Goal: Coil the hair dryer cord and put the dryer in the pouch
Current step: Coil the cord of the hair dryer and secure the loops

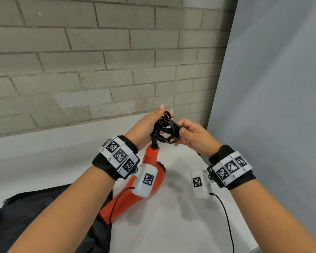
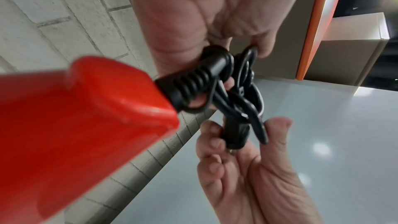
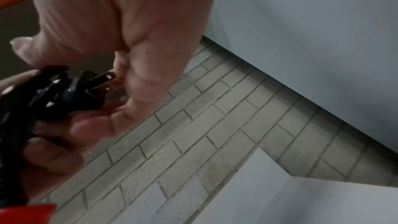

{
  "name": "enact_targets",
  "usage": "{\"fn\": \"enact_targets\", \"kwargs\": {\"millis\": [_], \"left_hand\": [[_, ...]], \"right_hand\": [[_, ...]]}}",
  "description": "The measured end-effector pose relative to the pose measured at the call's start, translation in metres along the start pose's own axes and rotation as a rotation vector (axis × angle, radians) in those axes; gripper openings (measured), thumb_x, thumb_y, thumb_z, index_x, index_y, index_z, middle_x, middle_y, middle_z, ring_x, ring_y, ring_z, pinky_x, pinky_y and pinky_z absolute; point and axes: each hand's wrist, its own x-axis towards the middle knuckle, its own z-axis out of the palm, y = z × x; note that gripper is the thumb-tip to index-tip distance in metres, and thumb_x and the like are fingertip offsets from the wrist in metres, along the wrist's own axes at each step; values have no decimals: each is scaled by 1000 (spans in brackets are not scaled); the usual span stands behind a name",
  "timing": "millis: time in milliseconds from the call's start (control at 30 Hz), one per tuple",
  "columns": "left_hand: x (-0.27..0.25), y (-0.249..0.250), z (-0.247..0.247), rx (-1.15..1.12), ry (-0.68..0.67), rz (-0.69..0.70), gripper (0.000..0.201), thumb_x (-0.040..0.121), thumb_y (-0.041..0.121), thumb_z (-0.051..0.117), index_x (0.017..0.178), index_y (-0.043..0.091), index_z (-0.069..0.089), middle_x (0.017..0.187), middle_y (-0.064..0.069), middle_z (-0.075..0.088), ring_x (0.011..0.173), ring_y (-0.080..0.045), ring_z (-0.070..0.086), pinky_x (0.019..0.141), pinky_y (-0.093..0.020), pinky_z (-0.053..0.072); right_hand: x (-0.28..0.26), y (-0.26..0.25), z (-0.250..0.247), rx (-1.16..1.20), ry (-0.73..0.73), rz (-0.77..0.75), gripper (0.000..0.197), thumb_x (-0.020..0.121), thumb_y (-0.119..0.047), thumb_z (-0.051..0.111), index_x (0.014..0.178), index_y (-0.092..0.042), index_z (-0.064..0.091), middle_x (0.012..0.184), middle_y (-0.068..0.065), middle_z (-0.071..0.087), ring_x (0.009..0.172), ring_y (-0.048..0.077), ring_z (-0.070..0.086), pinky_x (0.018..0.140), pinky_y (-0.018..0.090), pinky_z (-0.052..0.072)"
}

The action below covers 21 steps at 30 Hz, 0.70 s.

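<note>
Both hands grip the coiled cord [image 1: 167, 129] (left hand [image 1: 144, 127], right hand [image 1: 193, 137]), fingers curled round it. The red dryer [image 1: 150, 161] hangs below, above the surface [image 1: 171, 225].

- I see a glossy red-orange plastic hair dryer [image 1: 150, 172] with a black ribbed collar at the end of its handle.
- Its bundled cord [image 1: 167, 129] is shiny black, and so is the plug [image 3: 81, 91], which has dull metal prongs.
- The soft fabric pouch [image 1: 44, 210] at lower left is plain black.
- My view shows black wristbands [image 1: 106, 165] carrying white plates printed with black-and-white square code patterns.
- The smooth tabletop [image 1: 171, 225] is plain white.
- The brick wall [image 1: 98, 61] is pale grey with darker grey mortar lines in a running pattern.
- A flat panel [image 1: 272, 88] on the right is pale blue-grey.
- The left wrist view catches an orange strip [image 2: 316, 23] beside a beige box [image 2: 355, 40].
</note>
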Motion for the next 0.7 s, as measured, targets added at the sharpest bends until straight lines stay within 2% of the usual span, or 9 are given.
{"fn": "enact_targets", "kwargs": {"millis": [100,167,233,300,333,400,467,567,700], "left_hand": [[-1,-2,0,1,-11,0,18,92,33,44,89,22,57,81,3,52,66,-8,51,61,-19,42],[-3,-2,-4,15,20,3,8,89,21,50,88,24,57,77,5,49,59,-4,48,58,-15,41],[-3,-4,-8,57,39,24,16,86,10,55,87,26,56,75,5,48,57,1,48,60,-12,42],[-4,-6,-10,125,35,44,23,83,4,59,87,27,57,79,6,51,64,2,51,69,-12,44],[-4,-6,-9,154,30,50,23,82,5,60,87,27,57,80,7,52,68,1,51,72,-13,43],[-4,-6,-6,173,30,38,16,84,13,60,85,28,58,77,10,52,63,1,50,69,-14,42],[-4,-4,-1,154,29,7,5,86,25,57,83,28,59,74,9,52,53,0,46,61,-16,39],[-3,-4,2,180,35,-28,8,89,25,53,84,26,59,84,3,54,49,-1,44,59,-20,36],[-5,-1,9,206,-17,-88,23,90,20,51,111,15,59,77,8,55,48,0,45,56,-14,38]], "right_hand": [[1,4,-7,110,4,3,50,55,-49,81,83,-15,58,76,-6,69,65,8,64,57,18,52],[0,5,-12,179,76,-6,36,54,-43,84,72,-20,63,73,-2,67,59,11,61,53,18,48],[-2,5,-15,208,235,-43,30,54,-31,85,69,-18,62,69,-1,66,54,12,60,49,18,47],[-2,1,-18,175,416,-113,19,69,-14,73,74,-13,55,62,-3,65,49,10,59,47,17,47],[0,-2,-19,139,478,-147,15,79,-2,62,77,-12,52,59,-4,65,47,10,59,46,17,47],[3,-12,-18,58,543,-196,24,86,11,48,79,-12,49,60,-5,63,47,8,57,46,17,46],[4,-22,-15,-1,562,-236,27,86,12,47,79,-14,49,68,-2,61,50,6,56,46,17,46],[2,-34,-9,-108,558,-295,28,86,12,48,80,-15,48,80,4,56,55,3,56,48,15,46],[-2,-41,-6,-183,558,-352,28,85,13,49,81,-15,49,83,4,56,56,-1,55,49,15,46]]}}
